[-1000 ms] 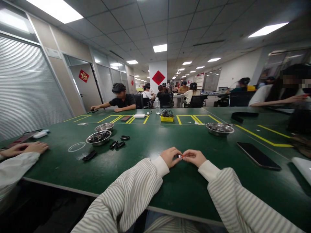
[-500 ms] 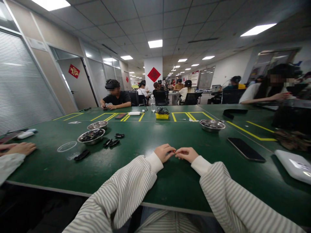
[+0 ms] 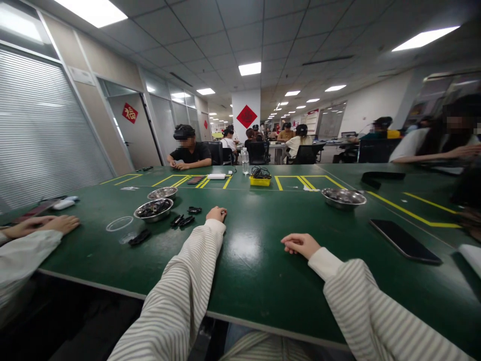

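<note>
Left hand (image 3: pixel 217 214) curled right of black parts (image 3: pixel 182 221) on bench (image 3: pixel 259 296), grip unclear. Right hand (image 3: pixel 301 244) loosely bunched, can't tell if pinching.

The green table (image 3: pixel 255 296) bore yellow lines (image 3: pixel 445 225). Two metal bowls (image 3: pixel 154 218) stood near loose black parts (image 3: pixel 187 221) on its left; a third bowl (image 3: pixel 343 203), a yellow box (image 3: pixel 260 182), a clear bottle (image 3: pixel 245 163) and a black phone (image 3: pixel 405 241) also rested there.

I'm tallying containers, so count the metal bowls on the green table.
3. A bowl of black parts left of the left hand; a second bowl just behind it; a third bowl beyond the right hand.
</note>
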Demonstrator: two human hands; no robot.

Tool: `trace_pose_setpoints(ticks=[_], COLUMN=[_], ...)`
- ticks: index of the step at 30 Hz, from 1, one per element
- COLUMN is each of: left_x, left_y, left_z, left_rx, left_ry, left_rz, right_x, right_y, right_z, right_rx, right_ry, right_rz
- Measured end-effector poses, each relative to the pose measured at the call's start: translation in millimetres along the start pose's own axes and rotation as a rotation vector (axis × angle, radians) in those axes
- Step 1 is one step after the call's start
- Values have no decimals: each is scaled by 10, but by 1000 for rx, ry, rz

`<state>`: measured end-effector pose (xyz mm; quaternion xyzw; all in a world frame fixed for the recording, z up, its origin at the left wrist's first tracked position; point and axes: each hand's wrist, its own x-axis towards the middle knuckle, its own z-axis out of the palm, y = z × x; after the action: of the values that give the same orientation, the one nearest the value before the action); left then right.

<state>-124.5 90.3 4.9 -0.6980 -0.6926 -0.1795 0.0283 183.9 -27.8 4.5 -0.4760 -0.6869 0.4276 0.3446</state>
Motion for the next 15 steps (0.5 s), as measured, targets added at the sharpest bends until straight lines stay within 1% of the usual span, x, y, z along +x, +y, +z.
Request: trace_pose_setpoints(ticks=[5,8,11,15], left_x=[37,65,79,55], left_y=[-27,-58,-78,-61], left_z=[49,57,58,51], left_rx=[22,28,28,32], left_ry=[49,57,54,68], left_rz=[-88,-130,-134,-106], right_x=[4,2,1,4], right_y=[-5,-9,-10,-8], right_z=[-16,-21,-21,-17], right_rx=[-11,-19,-25,-38], right_ry=[-20,-25,-31,-23], right_rz=[9,14,16,7])
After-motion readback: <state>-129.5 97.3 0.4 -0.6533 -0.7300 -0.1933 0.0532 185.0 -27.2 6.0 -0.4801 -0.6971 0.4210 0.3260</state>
